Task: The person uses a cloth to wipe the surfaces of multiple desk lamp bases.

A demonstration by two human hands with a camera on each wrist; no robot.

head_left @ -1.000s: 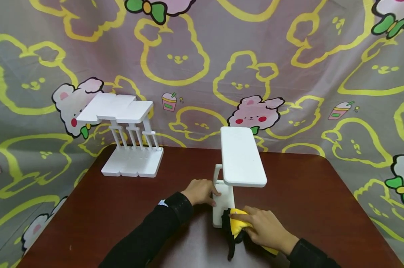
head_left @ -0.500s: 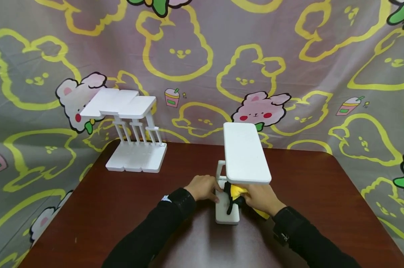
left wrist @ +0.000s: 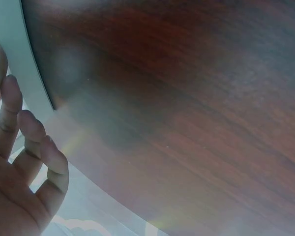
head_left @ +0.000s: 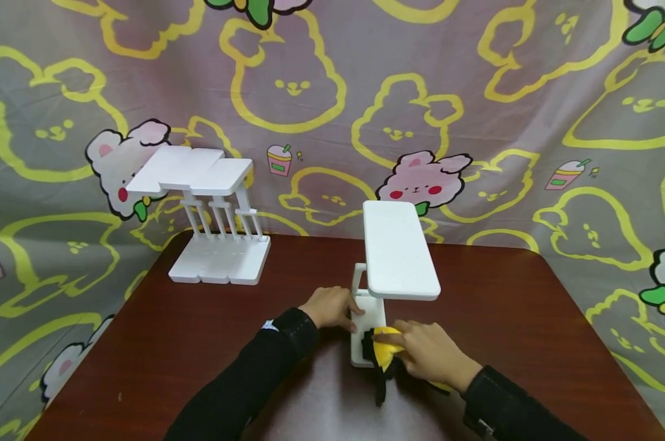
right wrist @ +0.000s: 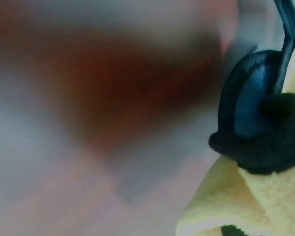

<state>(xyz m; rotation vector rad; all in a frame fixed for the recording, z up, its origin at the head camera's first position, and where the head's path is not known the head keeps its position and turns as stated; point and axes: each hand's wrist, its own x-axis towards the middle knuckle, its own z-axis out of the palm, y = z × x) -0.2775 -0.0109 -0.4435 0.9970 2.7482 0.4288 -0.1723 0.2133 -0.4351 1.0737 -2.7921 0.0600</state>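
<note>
A white folding stand [head_left: 400,251] with a flat rectangular top panel and a narrow base stands on the brown table. My left hand [head_left: 329,307] grips the left edge of its base [head_left: 370,312], fingertips over the edge. In the left wrist view the curled fingers of the left hand [left wrist: 24,162] lie by a pale edge [left wrist: 29,69]. A bunched yellow and black cloth [head_left: 386,349] is pinched in my right hand [head_left: 433,352] and lies against the front part of the base. Up close, the right wrist view shows the cloth's black-edged piece and yellow folds [right wrist: 265,201].
Similar white stands [head_left: 219,260] stand side by side at the table's back left. Behind the table [head_left: 476,294] hangs a grey curtain [head_left: 321,55] with yellow cartoon outlines. The stand's top panel overhangs the base on the right.
My right hand took the cloth back along the base under the panel, then forward again toward the base's front end. The left hand has stayed at the base.
</note>
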